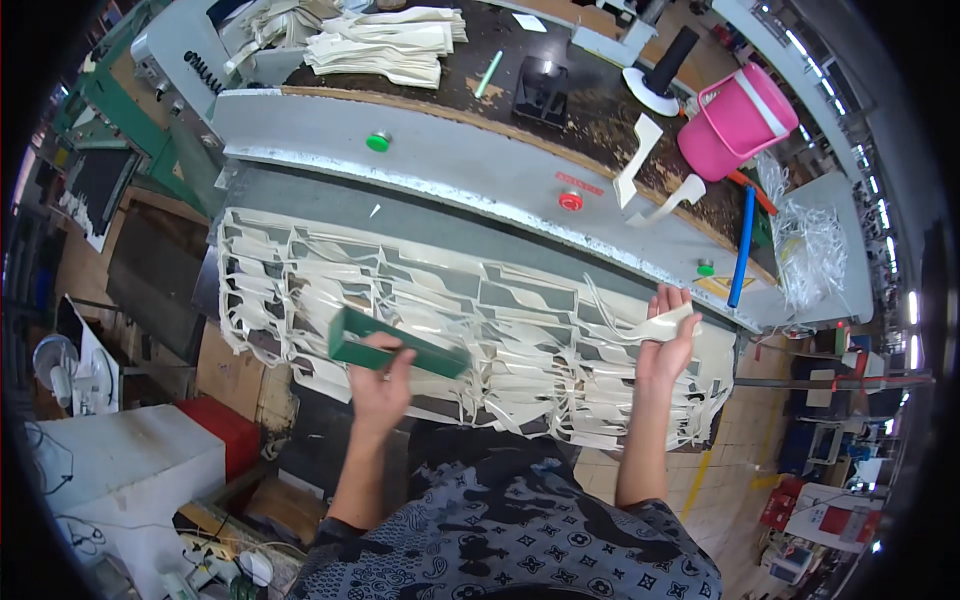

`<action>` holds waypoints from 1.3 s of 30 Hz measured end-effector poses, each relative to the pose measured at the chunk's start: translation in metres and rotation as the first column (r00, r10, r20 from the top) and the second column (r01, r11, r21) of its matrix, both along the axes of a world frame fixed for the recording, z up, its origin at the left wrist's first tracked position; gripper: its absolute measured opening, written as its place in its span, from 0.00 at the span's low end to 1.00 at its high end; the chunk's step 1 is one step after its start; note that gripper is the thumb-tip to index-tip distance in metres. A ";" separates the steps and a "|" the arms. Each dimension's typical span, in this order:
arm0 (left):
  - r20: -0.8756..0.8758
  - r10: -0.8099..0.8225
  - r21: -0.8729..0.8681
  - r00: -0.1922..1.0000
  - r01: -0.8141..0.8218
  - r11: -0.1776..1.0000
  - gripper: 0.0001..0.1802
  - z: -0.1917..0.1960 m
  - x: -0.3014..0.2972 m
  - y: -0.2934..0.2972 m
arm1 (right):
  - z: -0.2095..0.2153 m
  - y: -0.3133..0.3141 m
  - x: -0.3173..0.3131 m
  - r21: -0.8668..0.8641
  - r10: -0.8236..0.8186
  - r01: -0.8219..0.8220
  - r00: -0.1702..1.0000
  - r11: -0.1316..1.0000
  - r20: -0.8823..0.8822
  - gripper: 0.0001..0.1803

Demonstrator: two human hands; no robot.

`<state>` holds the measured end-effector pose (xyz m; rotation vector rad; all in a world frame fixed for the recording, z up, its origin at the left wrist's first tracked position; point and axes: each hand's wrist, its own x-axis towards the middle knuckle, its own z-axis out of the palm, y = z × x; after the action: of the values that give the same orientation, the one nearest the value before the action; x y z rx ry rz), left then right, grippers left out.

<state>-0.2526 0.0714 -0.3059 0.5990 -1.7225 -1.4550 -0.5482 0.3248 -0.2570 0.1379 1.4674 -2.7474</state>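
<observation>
My left hand (381, 378) grips a long green die frame (396, 343), holding it tilted over a cream sheet (470, 330) cut full of shaped holes on the press bed. My right hand (666, 340) is raised at the sheet's right side and pinches a cream cut-out piece (672, 321) between thumb and fingers. Thin cream strips of waste hang from the sheet's near edge.
The grey press beam (450, 160) carries green buttons (377, 142) and a red button (570, 201). Behind it lie stacked cream pieces (385, 45), a pink bucket (738, 118), a blue rod (741, 245) and shredded scraps (810, 250). A red box (222, 425) sits lower left.
</observation>
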 end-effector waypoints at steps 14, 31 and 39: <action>0.135 -0.136 -0.147 0.981 0.156 0.977 0.10 -0.004 0.012 -0.100 | 0.188 -0.194 -0.135 0.900 0.670 -0.113 0.708 0.422 -0.225 0.26; 0.232 -0.201 0.436 0.952 0.084 0.896 0.22 -0.088 -0.069 0.005 | -0.030 -0.061 0.071 0.954 0.953 0.102 0.083 0.282 -0.290 0.28; 0.192 -0.253 0.803 0.948 -0.004 0.595 0.25 -0.082 -0.199 0.148 | -0.116 0.088 -0.002 0.936 0.839 0.266 0.434 0.229 -0.328 0.22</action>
<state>-0.4515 0.2191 -0.3877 1.2324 -1.2309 -2.3621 -0.5503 0.4128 -0.3734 -1.6018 2.6299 -0.9475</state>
